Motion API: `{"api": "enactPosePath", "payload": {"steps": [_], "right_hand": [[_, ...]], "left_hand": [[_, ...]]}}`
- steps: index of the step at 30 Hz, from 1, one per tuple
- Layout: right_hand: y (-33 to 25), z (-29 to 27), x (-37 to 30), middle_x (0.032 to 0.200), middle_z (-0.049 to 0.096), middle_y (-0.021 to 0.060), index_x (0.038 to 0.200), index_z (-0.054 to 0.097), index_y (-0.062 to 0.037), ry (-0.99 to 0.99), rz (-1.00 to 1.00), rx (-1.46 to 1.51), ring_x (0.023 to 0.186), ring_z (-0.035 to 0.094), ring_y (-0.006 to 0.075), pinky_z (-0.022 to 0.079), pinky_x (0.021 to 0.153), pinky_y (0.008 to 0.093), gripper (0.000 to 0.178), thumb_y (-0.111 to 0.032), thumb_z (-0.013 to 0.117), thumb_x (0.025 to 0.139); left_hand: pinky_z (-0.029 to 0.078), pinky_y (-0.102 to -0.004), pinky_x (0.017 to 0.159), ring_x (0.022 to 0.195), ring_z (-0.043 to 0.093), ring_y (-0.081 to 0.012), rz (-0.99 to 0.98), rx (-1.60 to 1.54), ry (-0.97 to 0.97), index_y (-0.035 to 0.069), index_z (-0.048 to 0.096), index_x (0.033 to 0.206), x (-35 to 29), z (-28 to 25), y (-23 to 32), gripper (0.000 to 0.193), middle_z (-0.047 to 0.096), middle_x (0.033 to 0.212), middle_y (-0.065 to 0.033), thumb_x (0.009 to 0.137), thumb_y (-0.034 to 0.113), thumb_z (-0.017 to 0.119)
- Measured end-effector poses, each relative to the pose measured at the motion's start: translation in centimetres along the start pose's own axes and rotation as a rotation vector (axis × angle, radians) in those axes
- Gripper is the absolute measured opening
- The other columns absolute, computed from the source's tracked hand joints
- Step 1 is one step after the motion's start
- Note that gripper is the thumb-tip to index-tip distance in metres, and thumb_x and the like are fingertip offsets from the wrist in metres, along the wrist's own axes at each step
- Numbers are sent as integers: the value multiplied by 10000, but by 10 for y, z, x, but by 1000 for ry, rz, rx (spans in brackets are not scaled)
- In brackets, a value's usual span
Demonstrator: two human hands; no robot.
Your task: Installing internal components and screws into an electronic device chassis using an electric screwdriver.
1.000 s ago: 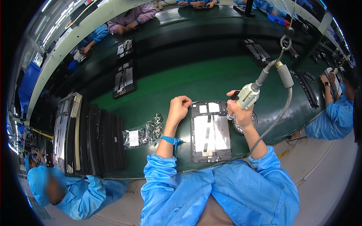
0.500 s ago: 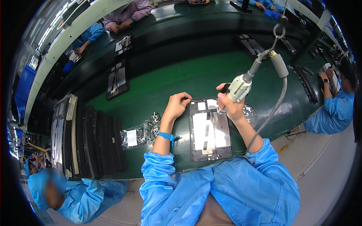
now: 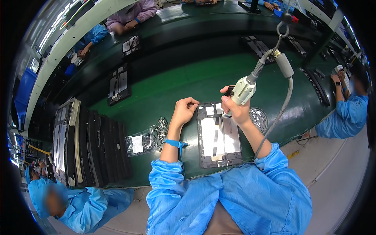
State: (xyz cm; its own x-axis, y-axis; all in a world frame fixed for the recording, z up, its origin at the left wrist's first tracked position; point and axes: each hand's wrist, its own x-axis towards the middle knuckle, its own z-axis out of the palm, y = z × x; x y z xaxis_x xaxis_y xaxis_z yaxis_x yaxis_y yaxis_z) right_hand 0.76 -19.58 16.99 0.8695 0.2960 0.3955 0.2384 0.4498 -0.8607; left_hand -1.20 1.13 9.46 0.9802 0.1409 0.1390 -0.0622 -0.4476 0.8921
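Observation:
In front of me on the green bench lies an open tablet housing (image 3: 232, 152), black-framed with silvery plates inside. My right hand (image 3: 238, 111) is closed around a pale electric screwdriver (image 3: 243, 91), which slants down to the upper right part of the housing. The exact spot its tip meets is partly hidden by my fingers. My left hand (image 3: 184, 111) is at the housing's upper left corner, thumb and fingertips pinched together. Anything between those fingertips is too small to make out. A blue band (image 3: 175, 143) circles my left wrist.
Left of the housing are a bag of small parts (image 3: 137, 144) and loose metal pieces (image 3: 161, 127). Further left stands a row of dark housings (image 3: 92, 147). A round dish of screws (image 3: 258, 119) sits right. The screwdriver's cable (image 3: 288, 98) hangs overhead. Co-workers sit around.
The screwdriver and my right hand have shifted slightly left over the housing. My left hand stays pinched at the corner. Housings on the far side of the bench have shifted a little.

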Motion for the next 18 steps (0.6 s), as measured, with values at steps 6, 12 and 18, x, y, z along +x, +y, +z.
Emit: {"api": "enactPosePath", "payload": {"steps": [6,12,18], "right_hand": [[2,3,-1,607,482,21,1031,519,42,-18,26,-60,453,444,87,391,446,244,229,-34,597,830],[2,13,0,595,479,18,1037,513,40,-48,46,-43,447,440,89,387,448,242,233,-38,594,833],[14,31,3,585,475,19,1037,510,36,-120,52,-32,446,442,93,388,451,244,223,-42,584,841]], "left_hand": [[466,-266,580,590,580,-113,2,-16,53,-30,683,876,-19,0,-1,91,650,663,-99,800,7,648],[500,-244,590,607,634,-109,17,-65,257,-50,673,857,-54,14,10,77,688,719,-126,801,-10,639],[511,-252,602,635,651,-118,-31,-114,257,-50,673,839,-55,11,3,68,703,767,-120,797,-2,649]]}}
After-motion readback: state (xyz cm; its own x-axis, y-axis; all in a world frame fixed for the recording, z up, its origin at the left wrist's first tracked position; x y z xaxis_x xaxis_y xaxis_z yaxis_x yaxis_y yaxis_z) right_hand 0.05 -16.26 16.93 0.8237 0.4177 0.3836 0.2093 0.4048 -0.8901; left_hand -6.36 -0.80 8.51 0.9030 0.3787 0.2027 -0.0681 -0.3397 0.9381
